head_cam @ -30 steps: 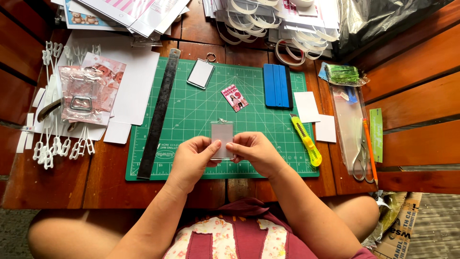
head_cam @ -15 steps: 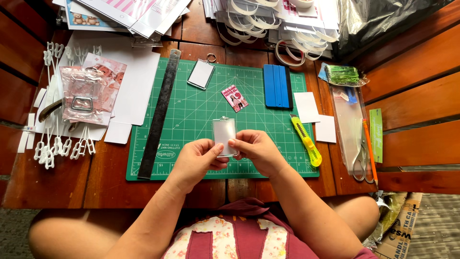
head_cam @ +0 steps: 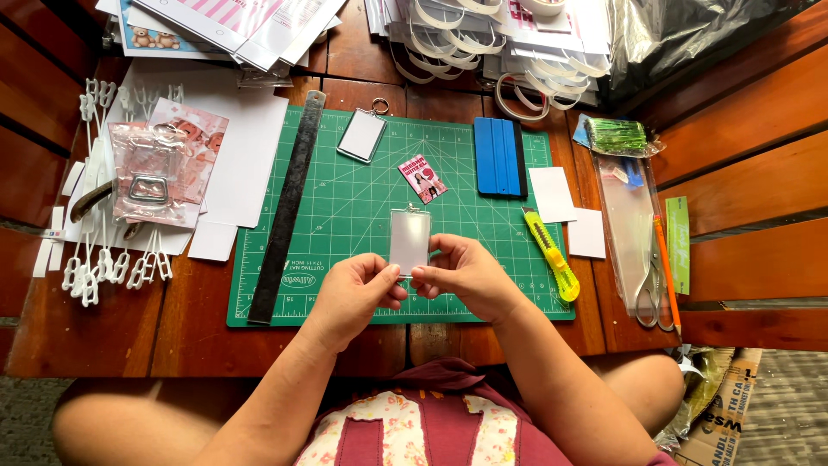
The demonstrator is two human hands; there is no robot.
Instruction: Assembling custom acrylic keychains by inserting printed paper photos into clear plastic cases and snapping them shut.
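Wooden table (head_cam: 103, 345), green cutting mat (head_cam: 362, 207). Clear keychain case (head_cam: 410, 242) upright near centre, pinched at six o'clock by left hand (head_cam: 354, 293) and right hand (head_cam: 466, 276) (edges only). Recommended: even grip, faces unsmudged.

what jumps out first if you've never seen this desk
The big green cutting mat in the middle of the wooden table. Over its near edge the left hand and right hand together hold up a clear rectangular keychain case. A blue squeegee and a yellow utility knife lie to its right.
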